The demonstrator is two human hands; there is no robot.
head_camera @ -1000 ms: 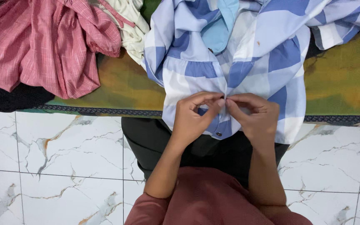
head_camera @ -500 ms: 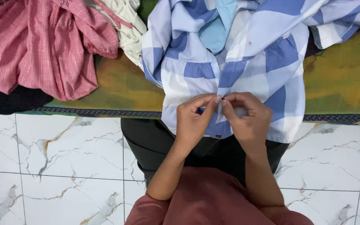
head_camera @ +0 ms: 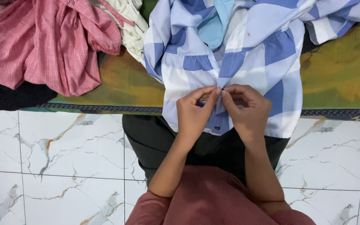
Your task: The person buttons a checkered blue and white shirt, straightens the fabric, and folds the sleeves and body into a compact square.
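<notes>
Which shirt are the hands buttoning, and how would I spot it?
Look along the green and yellow bedcover to where both hands meet at its near edge. The left hand and right hand pinch the front of the checked shirt. It is blue and white in big squares, unlike the pink garment and cream cloth further left.

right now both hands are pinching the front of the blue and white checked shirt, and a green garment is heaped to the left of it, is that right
Not quite. The garment heaped to the left is a pink garment, not green; the green is the mat under the clothes. The rest holds: the head view shows the left hand and right hand pinching the front of the blue and white checked shirt.
</notes>
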